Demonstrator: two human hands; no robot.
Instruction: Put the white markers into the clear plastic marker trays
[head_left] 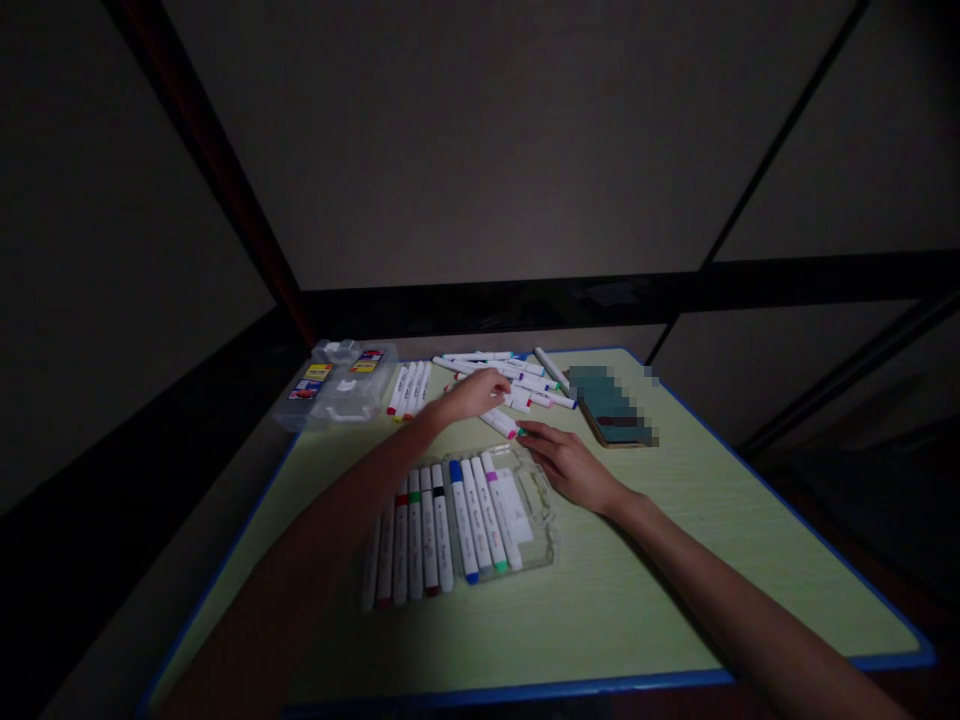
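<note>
My left hand (478, 393) is over the loose markers, fingers curled in a pinch around a white marker (508, 396), mostly hidden by the hand. My right hand (574, 468) rests low over the table with fingers stretched forward. Its fingertips are by a small green marker end (522, 432), next to a white marker with a pink-red tip (500, 424); contact is unclear. Below both hands lies a clear plastic case (551, 545) with several white markers (480, 515) side by side in it, their ends blue, green, purple, red and black. My left forearm hides part of its left side.
A pile of loose markers (480, 357) spreads along the table's back. Several markers (411, 390) stand in a row beside a clear case with colourful labels (349, 390) at back left. A dark green, partly pixelated flat object (611, 408) lies right. The table (697, 570) has a blue edge.
</note>
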